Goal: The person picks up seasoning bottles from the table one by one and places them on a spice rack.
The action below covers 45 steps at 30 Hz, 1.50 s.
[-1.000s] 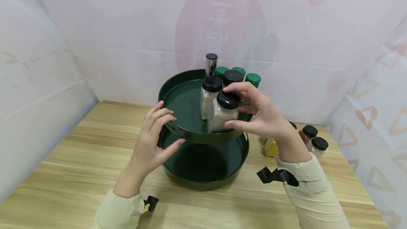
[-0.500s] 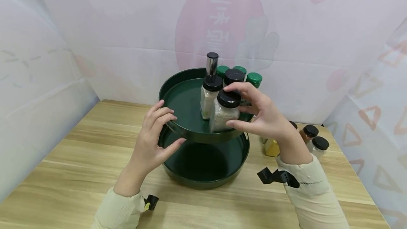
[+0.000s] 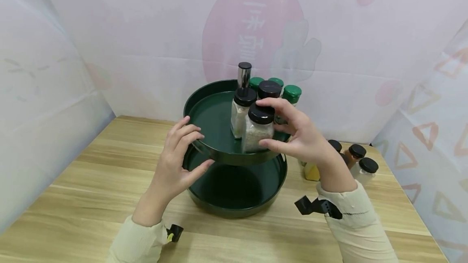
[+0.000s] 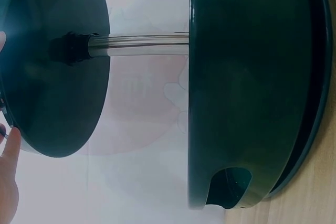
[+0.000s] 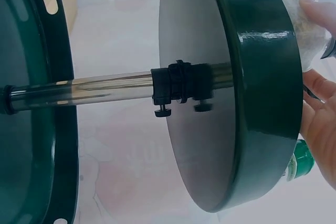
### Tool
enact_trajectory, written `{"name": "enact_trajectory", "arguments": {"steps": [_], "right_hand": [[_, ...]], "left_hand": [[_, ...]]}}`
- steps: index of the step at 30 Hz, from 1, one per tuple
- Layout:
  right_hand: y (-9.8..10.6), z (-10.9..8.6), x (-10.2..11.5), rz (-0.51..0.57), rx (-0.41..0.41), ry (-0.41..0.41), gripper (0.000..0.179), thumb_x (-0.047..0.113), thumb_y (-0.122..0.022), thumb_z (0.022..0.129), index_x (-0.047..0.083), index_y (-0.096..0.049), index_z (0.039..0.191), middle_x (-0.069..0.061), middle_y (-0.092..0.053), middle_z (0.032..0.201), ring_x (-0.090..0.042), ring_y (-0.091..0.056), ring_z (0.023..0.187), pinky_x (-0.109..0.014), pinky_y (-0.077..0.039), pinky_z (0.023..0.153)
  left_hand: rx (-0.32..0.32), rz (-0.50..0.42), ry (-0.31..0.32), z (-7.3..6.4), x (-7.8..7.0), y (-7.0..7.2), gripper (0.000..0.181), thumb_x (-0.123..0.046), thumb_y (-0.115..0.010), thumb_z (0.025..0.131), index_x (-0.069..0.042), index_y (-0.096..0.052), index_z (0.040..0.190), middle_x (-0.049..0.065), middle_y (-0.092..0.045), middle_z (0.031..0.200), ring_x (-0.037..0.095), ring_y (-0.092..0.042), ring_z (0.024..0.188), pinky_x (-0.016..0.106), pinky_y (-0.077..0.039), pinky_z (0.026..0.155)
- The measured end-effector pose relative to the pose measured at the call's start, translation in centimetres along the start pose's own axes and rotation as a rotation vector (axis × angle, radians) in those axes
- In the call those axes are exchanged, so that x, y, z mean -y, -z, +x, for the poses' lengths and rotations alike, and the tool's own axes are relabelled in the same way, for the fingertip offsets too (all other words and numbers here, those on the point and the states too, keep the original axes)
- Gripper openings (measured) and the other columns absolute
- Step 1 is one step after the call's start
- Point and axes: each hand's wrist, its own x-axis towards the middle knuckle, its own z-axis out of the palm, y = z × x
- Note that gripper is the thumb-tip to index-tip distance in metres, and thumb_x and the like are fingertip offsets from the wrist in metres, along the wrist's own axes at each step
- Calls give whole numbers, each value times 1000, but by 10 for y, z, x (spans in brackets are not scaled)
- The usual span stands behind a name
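My right hand (image 3: pixel 300 133) holds a clear jar (image 3: pixel 256 135) with a black lid and pale grainy contents, thumb low on its side and fingers by the lid. The jar stands at the front of the upper tray (image 3: pixel 212 111) of a dark green two-tier stand. Just behind it is a similar black-lidded jar (image 3: pixel 239 117). With my left hand (image 3: pixel 168 165) I grip the upper tray's left rim, fingers over the edge and thumb beneath; the left wrist view shows the thumb (image 4: pixel 10 153) against the tray's underside.
Green-capped bottles (image 3: pixel 292 93) and another black-lidded jar (image 3: pixel 269 88) stand behind my right hand on the upper tray. A metal pole (image 5: pixel 110 87) joins it to the lower tray (image 3: pixel 235 211). More jars (image 3: pixel 367 167), one holding yellow powder (image 3: pixel 312 171), stand right on the wooden table (image 3: pixel 91 198).
The jar in my right hand has straightened from a slight tilt to upright, and the hand has shifted slightly. My left hand has stayed at the tray's rim.
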Motion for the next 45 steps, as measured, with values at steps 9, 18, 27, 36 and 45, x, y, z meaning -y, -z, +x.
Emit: {"name": "enact_trajectory", "arguments": {"steps": [9, 18, 27, 36, 45], "right_hand": [[4, -7, -4, 13, -25, -40, 78, -16, -76, 75, -2, -42, 143, -13, -47, 144, -13, -59, 118, -26, -57, 94], [17, -21, -7, 70, -92, -20, 72, -22, -70, 76, -4, -45, 142, -3, -55, 136, -17, -61, 117, -29, -54, 100], [30, -42, -6, 62, -166, -69, 70, -25, -67, 77, -7, -44, 140, -13, -58, 134, -21, -61, 121, -28, -53, 101], [42, -73, -12, 72, -272, -24, 62, -25, -61, 81, -11, -43, 139, -15, -60, 132, -21, -60, 122, -25, -51, 103], [59, -110, -24, 157, -435, 10, 57, -27, -58, 82, -18, -43, 136, -17, -62, 128, -24, -63, 119, -25, -52, 102]], "left_hand": [[5, -1, 9, -3, 0, -3, 54, -44, -65, 94, 4, -59, 116, 21, -59, 124, 49, -42, 134, 38, -29, 124], [10, -5, 13, -2, 1, -5, 54, -45, -64, 94, 4, -60, 117, 20, -58, 125, 50, -41, 134, 36, -29, 124], [4, -6, 6, -1, 3, -4, 54, -44, -64, 94, 4, -60, 118, 20, -58, 125, 51, -41, 134, 38, -29, 124], [4, -17, 8, -2, 3, -5, 54, -44, -65, 94, 4, -59, 119, 21, -58, 125, 51, -41, 134, 37, -29, 124], [-4, -21, -14, 2, 4, -4, 54, -42, -65, 95, 5, -59, 119, 21, -58, 125, 52, -41, 133, 39, -30, 123]]}}
